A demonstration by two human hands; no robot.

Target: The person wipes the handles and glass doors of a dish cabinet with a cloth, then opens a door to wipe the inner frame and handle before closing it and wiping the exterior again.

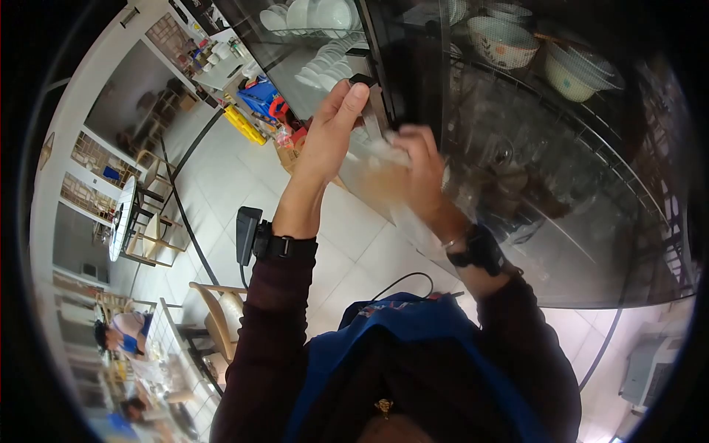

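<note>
My left hand is closed on the upper edge of a dark-framed glass cabinet door, thumb on top. Beside it, my right hand is blurred by motion, its fingers bent around a pale, crumpled cloth against the door's edge. The cloth's outline is smeared, so its exact kind is hard to make out. Behind the door, white bowls and stacked white dishes stand on racks. To the right, patterned bowls sit on a wire shelf.
Glassware lies behind the reflecting lower glass. A yellow object and a blue crate are on the floor side at left. A wooden chair stands near my left elbow. Other people are at a table, lower left.
</note>
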